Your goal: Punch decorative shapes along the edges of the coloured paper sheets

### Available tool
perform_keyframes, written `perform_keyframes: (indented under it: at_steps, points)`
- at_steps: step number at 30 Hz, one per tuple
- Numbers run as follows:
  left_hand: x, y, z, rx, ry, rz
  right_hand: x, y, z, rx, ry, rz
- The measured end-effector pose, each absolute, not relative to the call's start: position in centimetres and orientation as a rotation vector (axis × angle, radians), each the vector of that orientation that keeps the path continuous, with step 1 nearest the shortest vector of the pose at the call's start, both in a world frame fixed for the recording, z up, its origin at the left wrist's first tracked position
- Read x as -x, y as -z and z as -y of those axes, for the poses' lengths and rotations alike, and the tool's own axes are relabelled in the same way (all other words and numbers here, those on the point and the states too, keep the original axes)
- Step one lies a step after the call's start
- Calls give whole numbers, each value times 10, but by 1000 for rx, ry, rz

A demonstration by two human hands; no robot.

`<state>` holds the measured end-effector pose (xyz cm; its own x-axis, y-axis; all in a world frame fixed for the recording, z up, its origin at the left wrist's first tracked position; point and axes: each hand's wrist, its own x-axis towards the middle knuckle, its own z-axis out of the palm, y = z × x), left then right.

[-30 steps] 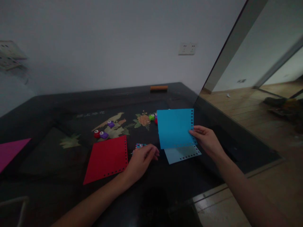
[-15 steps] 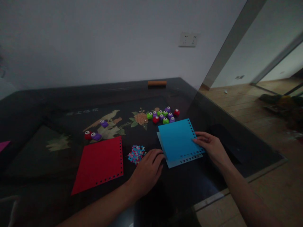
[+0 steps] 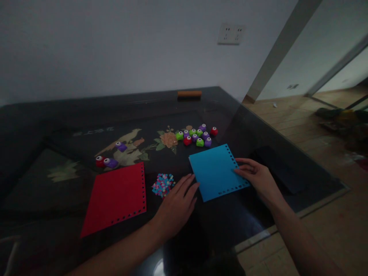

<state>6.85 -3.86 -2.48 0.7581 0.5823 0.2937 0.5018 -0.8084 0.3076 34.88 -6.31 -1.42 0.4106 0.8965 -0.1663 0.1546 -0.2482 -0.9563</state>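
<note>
Sheets, two in view: one square bright-blue paper sheet with punched holes along its right and near edges [image 3: 215, 172], lying on the right half of the table, and one square red paper sheet punched likewise [image 3: 117, 195], flat to its left.

Hands, two: the right hand [image 3: 255, 178] pinches the blue sheet's punched right edge, thumb on top; the left hand [image 3: 176, 205] is loosely spread, grasping nothing visible, its fingertips at the sheet's left edge, contact uncertain.

Confetti, one heap: tiny pink, blue and white pieces [image 3: 163, 184], too small to count, between the red sheet and the left hand.

Rounded one-eyed figures, fourteen: a cluster of eleven [image 3: 194, 138] beyond the blue sheet (four green, five purple, two red); a group of three [image 3: 111, 163] beyond the red sheet (two purple, one red).

Brown cylinder, one [image 3: 189, 94], lying at the table's far edge.

Surface: glossy black table [image 3: 138, 111], printed with a bird, flowers and leaves.

Room: pale wall [image 3: 115, 46] bearing one white double socket plate [image 3: 231, 33]; light wood-look floor [image 3: 290, 119] at right.
</note>
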Motion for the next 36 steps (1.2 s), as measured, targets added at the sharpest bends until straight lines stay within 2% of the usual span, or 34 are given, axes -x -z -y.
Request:
perform_keyframes:
  at_steps: [36]
  points:
    - [-67, 24, 38, -2720, -435, -839, -349, 15, 62, 1726, -883, 1010]
